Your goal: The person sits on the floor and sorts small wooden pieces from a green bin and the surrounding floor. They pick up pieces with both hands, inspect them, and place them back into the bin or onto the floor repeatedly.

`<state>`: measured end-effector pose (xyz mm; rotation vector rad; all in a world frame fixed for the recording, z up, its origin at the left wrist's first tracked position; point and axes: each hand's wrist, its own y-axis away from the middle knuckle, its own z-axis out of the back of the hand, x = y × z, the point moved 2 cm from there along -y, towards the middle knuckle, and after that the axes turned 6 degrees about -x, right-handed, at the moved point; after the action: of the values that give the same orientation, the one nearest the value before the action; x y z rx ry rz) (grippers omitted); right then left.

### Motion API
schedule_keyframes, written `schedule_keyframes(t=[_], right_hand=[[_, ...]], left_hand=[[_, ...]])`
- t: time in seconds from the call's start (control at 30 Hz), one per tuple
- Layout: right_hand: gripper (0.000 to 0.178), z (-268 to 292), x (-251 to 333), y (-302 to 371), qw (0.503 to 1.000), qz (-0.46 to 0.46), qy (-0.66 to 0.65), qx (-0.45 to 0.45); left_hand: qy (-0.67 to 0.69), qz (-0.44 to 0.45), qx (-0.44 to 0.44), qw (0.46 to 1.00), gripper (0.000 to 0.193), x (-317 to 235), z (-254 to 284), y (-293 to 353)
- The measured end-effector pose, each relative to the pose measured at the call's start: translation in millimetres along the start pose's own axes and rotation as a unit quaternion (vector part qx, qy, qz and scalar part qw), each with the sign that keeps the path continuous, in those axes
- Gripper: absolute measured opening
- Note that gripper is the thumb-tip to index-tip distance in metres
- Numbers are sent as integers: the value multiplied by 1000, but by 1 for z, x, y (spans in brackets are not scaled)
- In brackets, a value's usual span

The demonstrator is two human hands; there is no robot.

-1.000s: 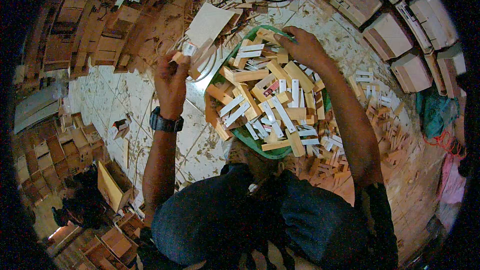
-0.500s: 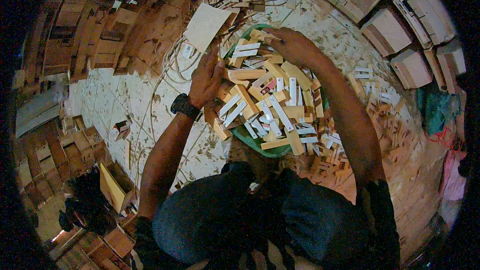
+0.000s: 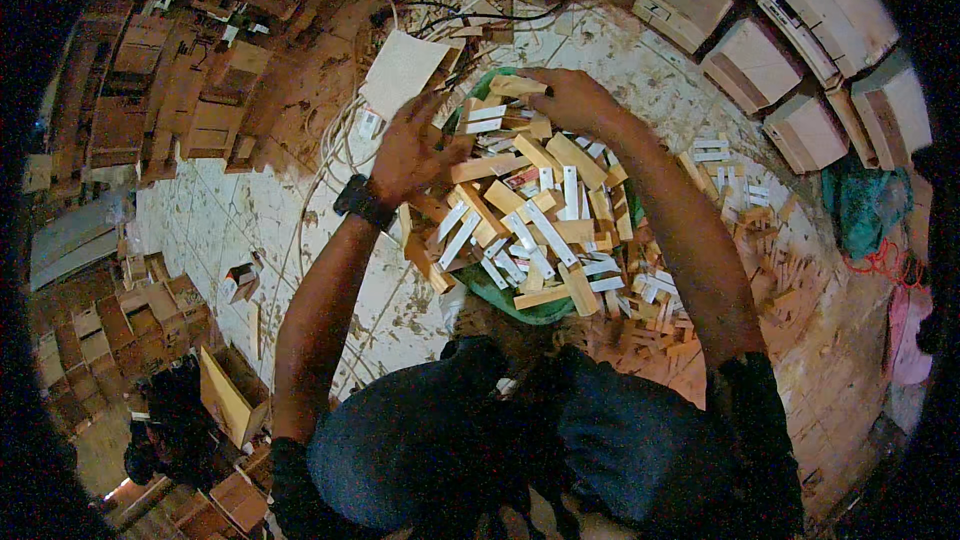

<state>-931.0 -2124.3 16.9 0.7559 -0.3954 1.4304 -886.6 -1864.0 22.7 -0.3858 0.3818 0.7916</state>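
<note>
A green basin (image 3: 548, 314) in front of me is heaped with short wooden blocks (image 3: 488, 167), several carrying white metal strips (image 3: 558, 232). At the heap's left side is my left hand (image 3: 408, 155), a dark watch on its wrist. Its fingers are stretched out and spread against the blocks, gripping nothing that I can see. My right hand (image 3: 572, 100) reaches round the far right of the heap. Its fingers extend beside a block at the basin's far rim and touch it; the fingertips are partly hidden.
More blocks lie loose on the floor (image 3: 665, 315) right of the basin. Cartons (image 3: 750, 65) line the far right. Wooden boxes (image 3: 130, 310) stand at left. A white board (image 3: 402, 75) and coiled cable (image 3: 335, 145) lie beyond my left hand. An open box (image 3: 232, 395) stands lower left.
My left hand has spread its fingers and moved further over the heap's edge. My right hand has shifted slightly at the far rim. The view has moved a little.
</note>
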Motion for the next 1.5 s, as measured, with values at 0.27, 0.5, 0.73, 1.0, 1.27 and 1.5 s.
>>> schedule_keyframes(t=[0.27, 0.5, 0.73, 1.0, 1.27, 1.5], right_hand=[[52, 10, 12, 13, 967, -103, -213, -89], [41, -1, 62, 9, 955, 107, -227, -156], [36, 16, 75, -6, 923, 317, 11, -216], [28, -21, 109, -29, 876, 414, 242, -61], [19, -54, 75, -47, 880, 441, 177, -21], [40, -56, 57, -48, 900, 426, 69, -64]], left_hand=[[5, 58, 11, 998, 27, -38, 1, -28], [489, 192, -139, 839, 22, -41, 23, -28], [474, 383, -230, 758, 44, -3, 15, 4], [329, 310, -100, 886, 36, 0, 6, 18], [222, 283, -3, 933, 40, 10, 5, 23], [125, 201, -99, 967, 40, -9, 16, 28]])
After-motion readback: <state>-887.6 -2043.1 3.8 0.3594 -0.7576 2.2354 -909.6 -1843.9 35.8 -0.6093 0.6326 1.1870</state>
